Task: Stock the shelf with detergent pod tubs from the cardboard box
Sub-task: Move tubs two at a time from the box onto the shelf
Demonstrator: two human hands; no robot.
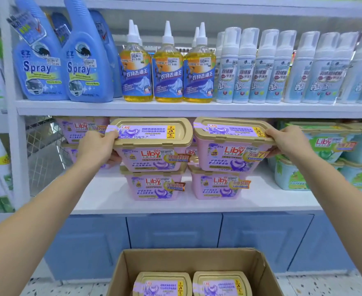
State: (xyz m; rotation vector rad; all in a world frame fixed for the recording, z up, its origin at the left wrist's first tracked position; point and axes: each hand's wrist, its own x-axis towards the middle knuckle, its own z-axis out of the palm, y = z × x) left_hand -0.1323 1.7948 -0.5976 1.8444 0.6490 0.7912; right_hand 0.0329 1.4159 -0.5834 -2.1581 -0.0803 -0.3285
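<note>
My left hand point(97, 146) grips the left end of a pink Liby pod tub with a gold lid point(152, 144). My right hand point(287, 142) grips the right end of a second pink tub point(232, 144). Both held tubs sit on top of two more pink tubs point(154, 185) point(218, 185) standing on the white shelf point(261, 199). More pink tubs point(79, 127) are stacked behind at the left. Below, an open cardboard box point(120, 272) on the floor holds two more tubs point(163, 284) point(220, 284).
Green Liby tubs point(329, 146) fill the shelf to the right. The shelf above carries blue spray bottles point(41, 67), yellow bottles point(168, 71) and white foam bottles point(261, 69). Blue cabinet doors point(173, 231) lie below the shelf. A wire mesh panel point(43, 146) is at left.
</note>
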